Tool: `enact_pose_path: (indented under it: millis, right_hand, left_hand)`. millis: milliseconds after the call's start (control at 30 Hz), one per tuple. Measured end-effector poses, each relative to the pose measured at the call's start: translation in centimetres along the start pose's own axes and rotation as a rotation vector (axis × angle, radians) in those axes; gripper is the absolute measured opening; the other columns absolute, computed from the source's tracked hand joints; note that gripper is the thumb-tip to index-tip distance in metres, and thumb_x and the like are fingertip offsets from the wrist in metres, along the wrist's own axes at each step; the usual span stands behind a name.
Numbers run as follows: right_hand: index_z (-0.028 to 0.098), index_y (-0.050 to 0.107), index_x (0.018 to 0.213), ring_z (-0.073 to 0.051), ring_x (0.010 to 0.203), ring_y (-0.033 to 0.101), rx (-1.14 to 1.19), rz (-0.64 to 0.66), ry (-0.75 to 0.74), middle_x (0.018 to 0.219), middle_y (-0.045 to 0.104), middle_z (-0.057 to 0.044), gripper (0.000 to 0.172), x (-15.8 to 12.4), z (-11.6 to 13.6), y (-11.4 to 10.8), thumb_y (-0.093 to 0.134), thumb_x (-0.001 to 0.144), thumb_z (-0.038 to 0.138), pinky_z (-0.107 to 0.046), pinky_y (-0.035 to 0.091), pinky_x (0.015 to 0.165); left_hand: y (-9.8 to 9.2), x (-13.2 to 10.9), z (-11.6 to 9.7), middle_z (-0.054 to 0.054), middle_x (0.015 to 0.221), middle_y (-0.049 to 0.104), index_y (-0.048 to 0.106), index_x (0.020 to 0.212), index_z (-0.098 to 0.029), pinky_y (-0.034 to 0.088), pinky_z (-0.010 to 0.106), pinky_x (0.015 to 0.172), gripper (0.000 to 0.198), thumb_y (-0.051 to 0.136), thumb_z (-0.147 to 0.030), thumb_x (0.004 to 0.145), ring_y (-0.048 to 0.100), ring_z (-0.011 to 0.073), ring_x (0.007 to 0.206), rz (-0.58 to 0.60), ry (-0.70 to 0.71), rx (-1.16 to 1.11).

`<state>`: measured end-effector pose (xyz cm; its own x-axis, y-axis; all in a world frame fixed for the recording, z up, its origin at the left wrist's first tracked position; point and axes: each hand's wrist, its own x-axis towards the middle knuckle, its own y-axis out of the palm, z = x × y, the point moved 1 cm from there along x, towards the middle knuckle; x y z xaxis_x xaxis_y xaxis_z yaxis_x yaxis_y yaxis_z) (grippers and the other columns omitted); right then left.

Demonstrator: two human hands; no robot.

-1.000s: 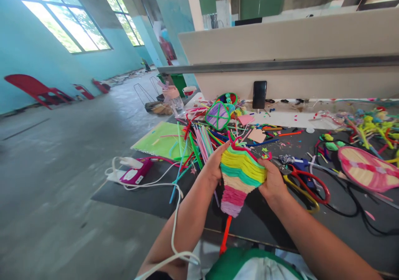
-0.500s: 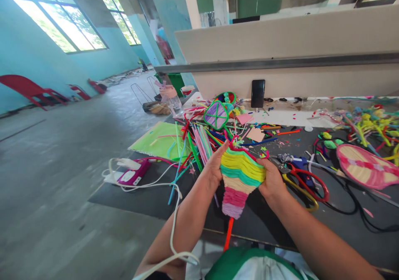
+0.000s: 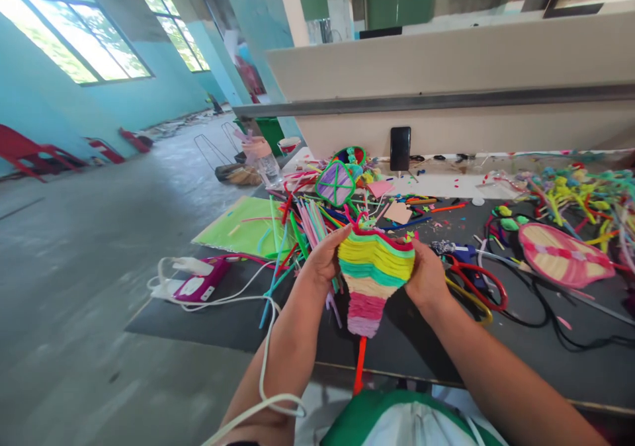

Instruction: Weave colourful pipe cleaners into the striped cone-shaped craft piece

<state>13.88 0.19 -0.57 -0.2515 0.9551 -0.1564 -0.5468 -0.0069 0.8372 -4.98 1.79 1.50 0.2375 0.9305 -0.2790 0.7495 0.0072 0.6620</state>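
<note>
Between my hands, above the dark table, is a striped pipe-cleaner craft (image 3: 373, 270), wide at its far end and narrowing toward me. Its bands run red, yellow, teal, cream, pink and lilac, and an orange-red strip (image 3: 360, 366) hangs from the narrow end. My left hand (image 3: 325, 257) grips its left edge, thumb at the upper corner. On the right edge, my right hand (image 3: 427, 275) is closed, its fingertips partly hidden behind the craft. Scissors with red and yellow handles (image 3: 483, 280) lie right of my right hand, beside a blue glue gun (image 3: 464, 254).
Loose pipe cleaners (image 3: 312, 218) and a green sheet (image 3: 238, 227) lie to the left. A purple power strip (image 3: 203, 280) trails a white cord across my left forearm. Behind stand a phone (image 3: 400, 148) and a bottle (image 3: 262, 161). A pink oval craft (image 3: 565, 254) lies at right.
The view has turned slightly right, so the scene sits further left. The craft has tilted a little in my hands, showing more of its red top edge; both hands keep hold.
</note>
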Motion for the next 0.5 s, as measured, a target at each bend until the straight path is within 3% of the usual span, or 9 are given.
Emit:
enact_pose_path:
  millis: [200,433,500]
  right_hand:
    - [0.019,0.07,0.083,-0.028,0.099,0.067,0.059,0.094,0.007,0.084,0.075,-0.006,0.029,-0.15,0.33,0.53,0.062,0.078,0.047,-0.043,0.051,0.09]
    - [0.021,0.066,0.084,-0.027,0.095,0.067,-0.012,0.003,-0.023,0.085,0.074,-0.004,0.028,0.07,0.2,0.17,0.065,0.077,0.048,-0.044,0.053,0.084]
    - [0.022,0.064,0.091,-0.024,0.098,0.065,-0.077,-0.039,-0.102,0.091,0.072,-0.004,0.027,0.02,0.49,0.04,0.065,0.078,0.046,-0.041,0.051,0.088]
  left_hand:
    - [-0.16,-0.04,-0.13,0.015,0.089,0.075,0.07,0.096,-0.007,0.052,0.043,0.093,0.03,0.059,-0.033,0.085,0.07,0.0299,0.095,0.016,-0.026,-0.007]
    - [-0.12,-0.27,-0.12,0.012,0.093,0.075,0.069,0.098,-0.01,0.052,0.04,0.092,0.026,0.067,-0.028,0.079,0.07,0.0282,0.095,0.072,0.071,0.031]
    - [-0.06,-0.33,-0.11,0.011,0.093,0.075,0.069,0.097,-0.01,0.053,0.039,0.091,0.027,0.069,-0.027,0.076,0.07,0.0278,0.094,0.08,0.094,0.044]
